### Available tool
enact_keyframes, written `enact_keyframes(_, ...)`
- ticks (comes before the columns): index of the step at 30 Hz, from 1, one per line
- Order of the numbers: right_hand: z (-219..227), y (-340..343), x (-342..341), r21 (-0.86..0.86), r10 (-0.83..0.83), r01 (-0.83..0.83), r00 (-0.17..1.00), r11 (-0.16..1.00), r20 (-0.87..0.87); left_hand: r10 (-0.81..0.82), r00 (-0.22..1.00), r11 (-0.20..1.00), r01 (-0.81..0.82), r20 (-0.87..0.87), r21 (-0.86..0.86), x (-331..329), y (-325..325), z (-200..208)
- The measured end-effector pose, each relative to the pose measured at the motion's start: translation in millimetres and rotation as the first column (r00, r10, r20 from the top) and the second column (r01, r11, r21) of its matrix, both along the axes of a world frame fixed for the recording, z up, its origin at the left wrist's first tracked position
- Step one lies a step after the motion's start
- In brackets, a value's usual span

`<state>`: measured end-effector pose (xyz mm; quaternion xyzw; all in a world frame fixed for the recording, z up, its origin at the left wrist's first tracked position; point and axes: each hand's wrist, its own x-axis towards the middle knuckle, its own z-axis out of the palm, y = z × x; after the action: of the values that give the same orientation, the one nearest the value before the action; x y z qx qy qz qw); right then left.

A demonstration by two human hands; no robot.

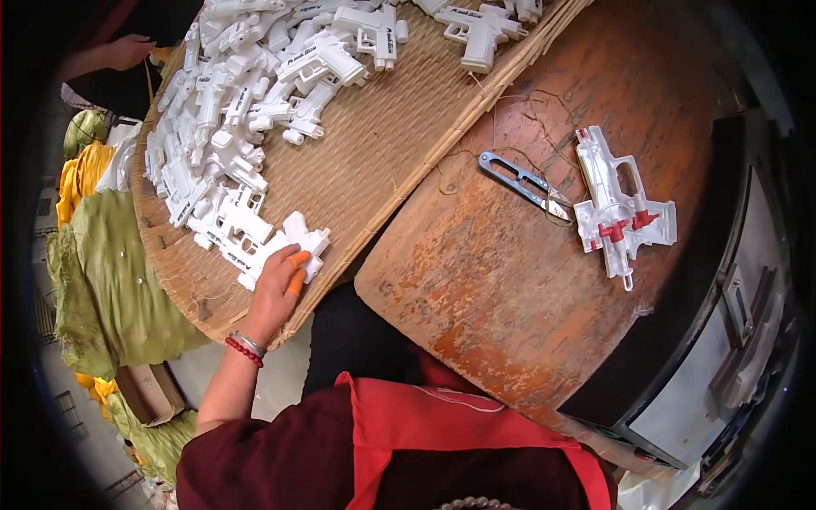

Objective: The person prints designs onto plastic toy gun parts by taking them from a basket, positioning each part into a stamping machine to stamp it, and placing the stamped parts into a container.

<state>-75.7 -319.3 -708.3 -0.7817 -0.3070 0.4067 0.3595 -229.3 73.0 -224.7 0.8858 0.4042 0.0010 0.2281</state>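
My left hand point(276, 289) reaches over a woven tray with orange covers on some fingertips. Its fingers close round a white plastic toy gun point(303, 240) at the near end of a heap of similar toy guns point(238, 110). On the worn wooden table to the right lies an opened toy gun half point(608, 191), its inside facing up, with red parts in it. Small blue-handled thread snips point(520, 180) rest just left of it, their blades pointing toward it. My right hand is out of view.
The tray's rim point(459, 140) overlaps the table point(459, 280). Loose string point(544, 119) lies near the snips. A black-edged appliance point(663, 323) stands on the right. Green sacks point(127, 272) and a cardboard box point(151, 393) are at left. Another person's hand point(127, 53) shows at upper left.
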Motion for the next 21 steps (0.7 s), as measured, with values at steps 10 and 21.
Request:
enact_keyframes(10,-2.1,-4.1,-1.2,-0.008,-0.002,0.002,0.999,1.000,-0.036,0.011,1.000,1.000,-0.011,-0.025,0.008,1.2,-0.2,-2.5)
enact_keyframes(21,-0.9,-29.4,3.7,-0.043,-0.056,0.054,0.996,0.998,-0.067,0.058,0.998,0.998,-0.058,-0.012,-0.001,3.5,-0.4,-7.6)
